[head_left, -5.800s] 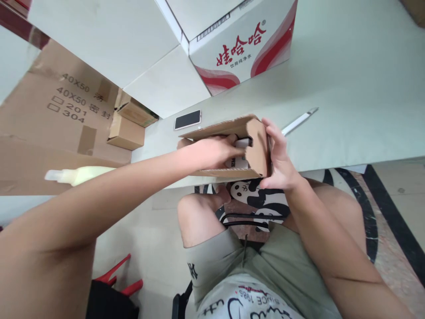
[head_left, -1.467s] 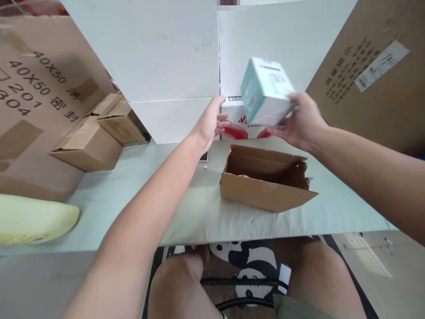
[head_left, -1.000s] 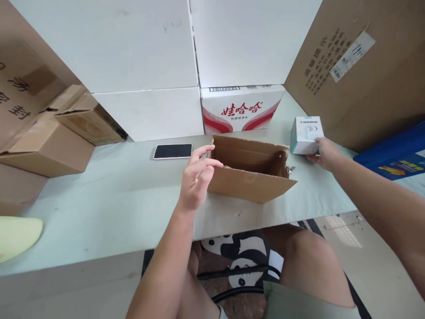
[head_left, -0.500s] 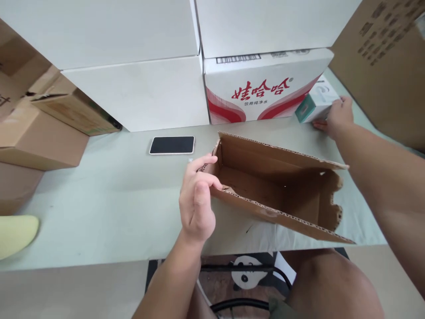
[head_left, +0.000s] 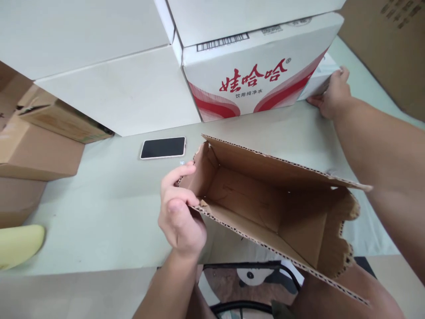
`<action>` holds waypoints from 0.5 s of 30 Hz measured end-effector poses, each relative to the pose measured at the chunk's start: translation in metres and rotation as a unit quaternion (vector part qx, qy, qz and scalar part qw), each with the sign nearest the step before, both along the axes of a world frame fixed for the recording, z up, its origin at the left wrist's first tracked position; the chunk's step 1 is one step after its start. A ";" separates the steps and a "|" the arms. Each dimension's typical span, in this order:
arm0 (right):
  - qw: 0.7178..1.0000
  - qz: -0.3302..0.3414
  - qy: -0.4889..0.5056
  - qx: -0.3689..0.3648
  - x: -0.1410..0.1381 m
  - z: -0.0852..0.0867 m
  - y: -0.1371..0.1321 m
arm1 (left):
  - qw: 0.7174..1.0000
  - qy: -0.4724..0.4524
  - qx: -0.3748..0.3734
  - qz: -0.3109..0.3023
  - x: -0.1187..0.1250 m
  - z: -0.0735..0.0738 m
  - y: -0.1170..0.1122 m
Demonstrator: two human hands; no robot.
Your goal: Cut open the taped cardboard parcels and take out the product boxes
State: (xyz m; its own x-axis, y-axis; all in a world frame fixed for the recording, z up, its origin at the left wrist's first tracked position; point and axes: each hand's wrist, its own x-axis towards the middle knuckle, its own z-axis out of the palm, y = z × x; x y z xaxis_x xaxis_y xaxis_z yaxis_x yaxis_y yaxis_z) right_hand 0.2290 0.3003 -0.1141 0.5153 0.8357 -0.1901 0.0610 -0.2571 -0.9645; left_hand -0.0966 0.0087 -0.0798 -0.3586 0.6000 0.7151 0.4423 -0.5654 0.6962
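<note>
An open-topped brown cardboard box (head_left: 249, 190) with torn, ragged edges is tilted above the near edge of the table, its inside bare. My left hand (head_left: 181, 206) grips its left end, fingers hooked over the rim. At the back right, my right hand (head_left: 334, 93) is closed around a small white carton (head_left: 317, 82), whose left part is hidden by the red and white water case (head_left: 252, 75). A phone (head_left: 162, 148) with a dark screen lies on the table left of the box.
White cartons (head_left: 116, 88) are stacked along the back of the green-covered table (head_left: 109, 212). Brown boxes (head_left: 43, 141) stand at the left, above a pale yellow object (head_left: 21, 246). A large brown carton (head_left: 381, 53) stands at the back right.
My right hand has pushed the small carton farther back, partly behind the water case. The cardboard box has come nearer and tipped more toward me in my left hand. The view has shifted.
</note>
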 end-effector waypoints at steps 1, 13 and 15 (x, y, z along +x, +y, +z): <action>1.000 -0.011 0.019 -0.014 0.000 0.002 -0.005 | 1.000 -0.001 -0.001 -0.001 0.000 -0.001 0.001; 0.944 0.328 -0.022 0.035 -0.029 0.016 -0.281 | 0.997 0.012 -0.023 -0.074 -0.001 0.004 0.003; 0.927 0.349 -0.125 0.064 -0.039 0.014 -0.323 | 0.995 -0.011 -0.026 -0.098 -0.004 0.005 0.000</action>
